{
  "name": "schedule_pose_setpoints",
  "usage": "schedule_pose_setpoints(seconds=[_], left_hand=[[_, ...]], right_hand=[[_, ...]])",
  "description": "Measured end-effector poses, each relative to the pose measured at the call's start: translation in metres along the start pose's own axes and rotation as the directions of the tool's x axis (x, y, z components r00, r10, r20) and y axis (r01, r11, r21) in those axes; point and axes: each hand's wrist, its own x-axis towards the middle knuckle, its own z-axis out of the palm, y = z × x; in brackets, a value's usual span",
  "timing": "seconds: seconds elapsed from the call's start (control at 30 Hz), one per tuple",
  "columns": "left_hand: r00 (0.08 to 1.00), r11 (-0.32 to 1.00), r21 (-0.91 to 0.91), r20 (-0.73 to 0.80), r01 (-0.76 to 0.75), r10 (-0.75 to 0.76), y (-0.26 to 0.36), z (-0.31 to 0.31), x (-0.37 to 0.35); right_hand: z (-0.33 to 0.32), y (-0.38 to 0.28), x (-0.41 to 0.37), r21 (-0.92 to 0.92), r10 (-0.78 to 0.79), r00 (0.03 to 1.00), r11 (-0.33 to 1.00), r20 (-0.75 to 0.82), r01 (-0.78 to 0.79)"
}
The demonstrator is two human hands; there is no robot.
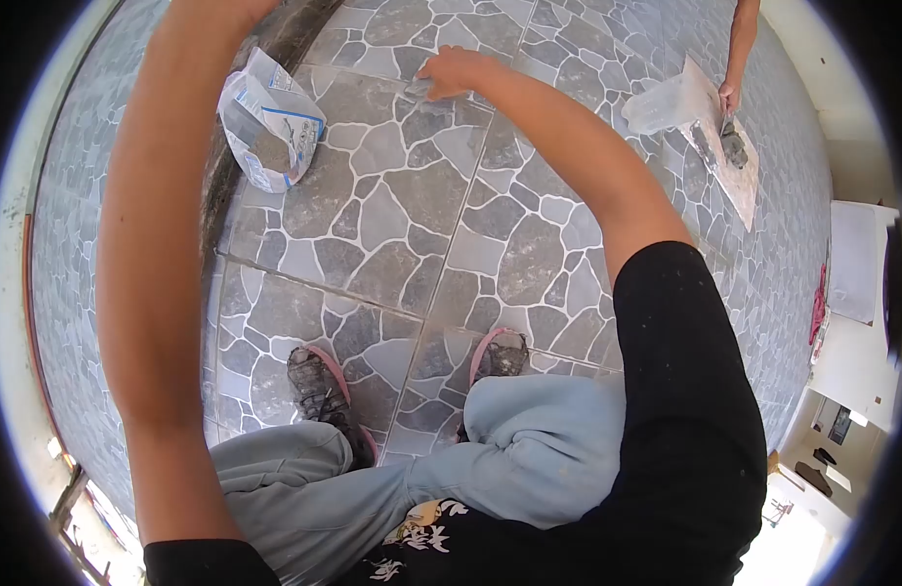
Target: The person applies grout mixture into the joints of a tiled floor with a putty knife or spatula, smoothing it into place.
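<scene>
My right hand (456,73) reaches down to the stone-patterned tile floor (382,220). Its fingers close on a thin greyish, see-through piece (419,90), which looks like plastic film, low against a tile. Only a sliver of my left hand (244,6) shows at the top edge; its fingers are cut off. Below that hand, right of my left forearm, stands an opened white-and-blue bag (272,122) with grey powder inside.
At upper right another person's hand (729,98) holds a trowel (732,146) with grey paste over a pale board (747,195). Clear plastic (656,105) lies beside the board. A dark beam-like edge (299,29) runs behind the bag. My shoes (319,386) rest on the tiles.
</scene>
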Motion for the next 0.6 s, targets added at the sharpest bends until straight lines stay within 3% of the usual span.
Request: schedule_pose_setpoints(seconds=[0.07,0.13,0.2,0.3,0.37,0.43,0.47,0.53,0.6], left_hand=[[0.983,0.996,0.058,-0.176,0.062,-0.051,-0.016,-0.003,-0.016],[0.977,0.980,-0.101,0.142,0.171,-0.156,-0.019,-0.041,-0.019],[0.995,0.980,-0.170,0.002,0.102,-0.104,-0.036,-0.043,-0.035],[0.997,0.966,-0.245,0.012,0.082,-0.082,-0.074,-0.056,-0.065],[0.992,0.966,-0.228,-0.015,0.122,-0.129,-0.104,-0.062,-0.094],[0.963,0.974,-0.154,-0.186,0.168,-0.195,-0.126,-0.048,-0.122],[0.951,0.964,-0.178,-0.205,0.196,-0.231,-0.136,-0.046,-0.129],[0.938,0.952,-0.202,-0.217,0.229,-0.272,-0.155,-0.042,-0.138],[0.917,0.927,-0.229,-0.204,0.296,-0.343,-0.176,-0.033,-0.146]], right_hand=[[0.010,0.014,-0.005,-0.054,-0.019,0.980,0.998,0.197,0.031],[0.008,0.032,-0.045,-0.063,-0.005,0.971,0.998,0.240,0.021],[0.014,0.056,-0.090,-0.104,0.024,0.960,0.995,0.279,0.006],[0.033,0.103,-0.151,-0.086,0.053,0.974,0.996,0.222,-0.034],[0.046,0.134,-0.189,-0.076,0.097,0.970,0.994,0.225,-0.082],[0.045,0.161,-0.213,-0.153,0.156,0.947,0.981,0.282,-0.117],[0.035,0.162,-0.213,-0.160,0.163,0.950,0.979,0.267,-0.123],[0.024,0.157,-0.207,-0.236,0.207,0.901,0.964,0.380,-0.122],[0.024,0.138,-0.185,-0.005,0.045,0.990,0.999,0.135,-0.045]])
